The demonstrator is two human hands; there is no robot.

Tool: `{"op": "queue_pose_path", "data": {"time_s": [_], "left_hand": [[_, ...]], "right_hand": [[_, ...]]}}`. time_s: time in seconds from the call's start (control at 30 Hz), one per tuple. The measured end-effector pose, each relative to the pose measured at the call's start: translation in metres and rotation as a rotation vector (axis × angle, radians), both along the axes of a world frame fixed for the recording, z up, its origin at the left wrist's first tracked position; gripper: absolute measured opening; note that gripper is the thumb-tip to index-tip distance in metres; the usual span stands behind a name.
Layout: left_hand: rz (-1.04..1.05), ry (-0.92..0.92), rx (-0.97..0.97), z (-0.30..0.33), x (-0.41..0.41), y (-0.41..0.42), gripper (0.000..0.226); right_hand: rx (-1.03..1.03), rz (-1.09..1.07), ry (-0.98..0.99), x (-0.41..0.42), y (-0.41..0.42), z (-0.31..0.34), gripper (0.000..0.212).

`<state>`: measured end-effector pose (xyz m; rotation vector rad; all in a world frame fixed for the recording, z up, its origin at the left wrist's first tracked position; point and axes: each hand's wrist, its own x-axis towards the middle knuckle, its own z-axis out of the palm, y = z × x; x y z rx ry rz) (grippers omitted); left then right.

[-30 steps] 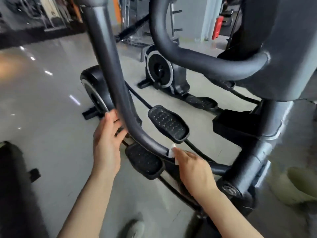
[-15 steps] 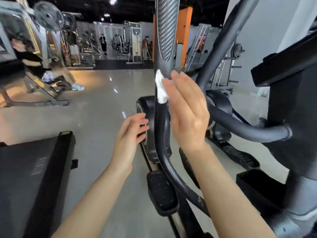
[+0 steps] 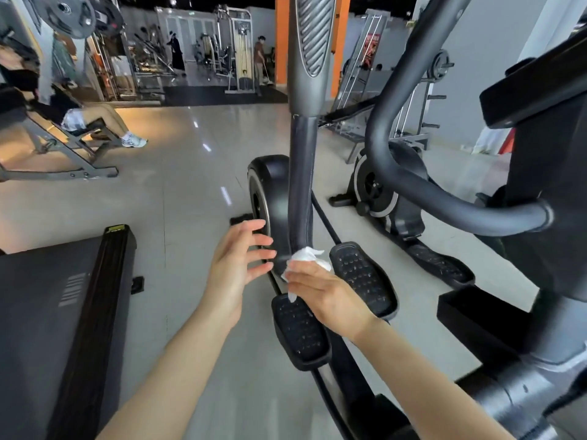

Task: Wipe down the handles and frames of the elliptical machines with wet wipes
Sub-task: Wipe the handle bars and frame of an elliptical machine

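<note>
A dark elliptical machine stands before me, its upright swing arm (image 3: 301,173) rising in the middle with a ribbed grey grip (image 3: 313,33) at the top. My right hand (image 3: 324,300) holds a crumpled white wet wipe (image 3: 306,257) against the lower part of that arm, just above the two black foot pedals (image 3: 300,331). My left hand (image 3: 236,268) hovers just left of the arm with fingers spread, touching nothing. A curved black handlebar (image 3: 444,198) sweeps across on the right.
A treadmill deck (image 3: 47,312) lies low on the left. A second elliptical (image 3: 381,192) stands behind on the right. A person sits on a bench (image 3: 63,147) at far left. More gym machines and people stand at the back. Shiny tiled floor (image 3: 178,185) lies between.
My right hand has slid the wipe down the swing arm from just under the grip to its lower part near the pedals. My left hand stayed beside the arm, fingers now spread.
</note>
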<state>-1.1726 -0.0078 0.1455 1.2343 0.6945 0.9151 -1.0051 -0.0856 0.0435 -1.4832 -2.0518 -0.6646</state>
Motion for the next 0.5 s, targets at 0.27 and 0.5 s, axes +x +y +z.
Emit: {"op": "queue_pose_path", "data": {"time_s": [0.27,0.5], "left_hand": [[-0.074,0.044,-0.023,-0.012,0.012,-0.012,0.021],[-0.18,0.004,0.012,-0.004,0.019,-0.014,0.026]], "right_hand": [[-0.007,-0.176,1.002,-0.032,-0.052,0.04,0.029],[0.649,-0.127,1.587,-0.057,0.036,0.183,0.024]]}}
